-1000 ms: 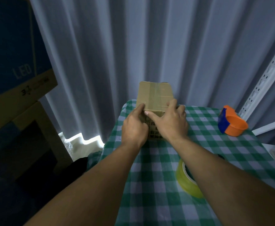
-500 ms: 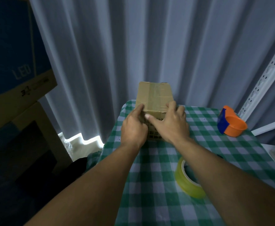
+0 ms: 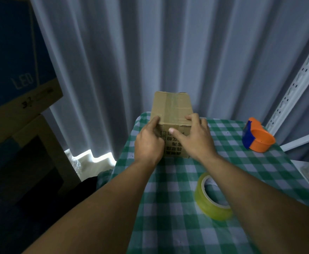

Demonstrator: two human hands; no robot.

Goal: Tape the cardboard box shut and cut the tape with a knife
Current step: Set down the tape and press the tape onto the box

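Observation:
A small brown cardboard box (image 3: 172, 109) stands at the far edge of the table, flaps closed, with a strip of clear tape along its top seam. My left hand (image 3: 148, 142) grips its near left corner. My right hand (image 3: 195, 138) holds the near right corner, thumb pressed on the printed front face. A roll of yellowish clear tape (image 3: 211, 200) lies on the cloth under my right forearm. No knife is visible.
The table has a green and white checked cloth (image 3: 168, 226). An orange and blue tape dispenser (image 3: 258, 137) sits at the far right. Grey curtains hang behind. Large cartons (image 3: 18, 88) stand at left, a white metal rack (image 3: 296, 88) at right.
My hands have spread slightly apart on the box's near corners, showing more of the printed front. The box has stayed in place.

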